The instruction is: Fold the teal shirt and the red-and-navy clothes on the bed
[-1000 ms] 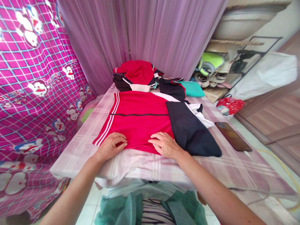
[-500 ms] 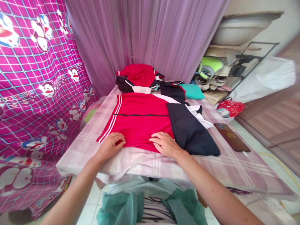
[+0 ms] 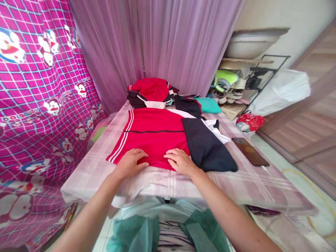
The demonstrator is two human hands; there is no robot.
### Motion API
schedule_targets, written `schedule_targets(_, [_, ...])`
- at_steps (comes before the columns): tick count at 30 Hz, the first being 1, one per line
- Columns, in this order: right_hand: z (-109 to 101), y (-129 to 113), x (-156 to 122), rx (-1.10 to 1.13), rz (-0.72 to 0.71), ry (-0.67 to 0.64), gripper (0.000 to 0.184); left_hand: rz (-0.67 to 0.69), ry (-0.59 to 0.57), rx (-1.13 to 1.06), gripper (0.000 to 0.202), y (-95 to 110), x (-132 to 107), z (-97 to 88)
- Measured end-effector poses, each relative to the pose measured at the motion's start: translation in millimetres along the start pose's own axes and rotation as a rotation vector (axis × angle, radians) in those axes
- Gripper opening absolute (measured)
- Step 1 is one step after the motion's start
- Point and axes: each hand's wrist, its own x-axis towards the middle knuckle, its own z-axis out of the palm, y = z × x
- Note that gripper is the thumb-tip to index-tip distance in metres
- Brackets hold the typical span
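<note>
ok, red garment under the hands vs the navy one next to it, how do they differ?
The red garment has white stripes down its left edge and a dark line across; the navy garment is plain. The left hand and right hand rest on the red garment's near hem; the navy garment lies beside them. The red garment lies square, the navy garment slanted. Both lie flat on the checked tablecloth.

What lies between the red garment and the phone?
The dark navy garment, its edge against the red garment, then bare checked cloth up to the phone; head view.
</note>
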Motion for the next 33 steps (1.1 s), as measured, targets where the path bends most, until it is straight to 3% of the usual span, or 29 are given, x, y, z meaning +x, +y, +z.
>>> schedule_targets(4, [-5, 7, -2, 0.125, 0.076, 0.096, 0.032, 0.042, -0.037, 0.031, 0.037, -16, -12, -3.2])
schedule_targets(8, [-33, 14, -8, 0.147, 0.146, 0.141, 0.019, 0.017, 0.042, 0.133, 0.039, -30, -28, -7.8])
schedule_targets(12, [-64, 9, -25, 0.12, 0.18, -0.095, 0.014, 0.02, 0.151, 0.229, 0.033, -35, -43, -8.8])
schedule_targets(15, [-69, 3, -39, 0.075, 0.188, -0.243, 0.008, 0.036, 0.171, 0.3, 0.022, -38, -49, -10.8])
schedule_targets(19, [-65, 5, -44, 0.115, 0.198, -0.234, 0.013, 0.01, 0.169, 0.338, 0.034, -46, -46, -20.0])
schedule_targets(23, [-81, 8, -37, 0.267, 0.23, -0.204, 0.019, -0.029, 0.186, 0.269, 0.044, -54, -40, -29.3])
schedule_targets(28, [-94, 2, -36, 0.175, 0.21, -0.378, 0.016, -0.012, 0.049, 0.203, 0.041, -59, -50, -28.0])
schedule_targets(33, [-83, 2, -38, 0.112, 0.208, -0.435, 0.015, -0.025, 0.09, 0.158, 0.033, -60, -67, -26.5])
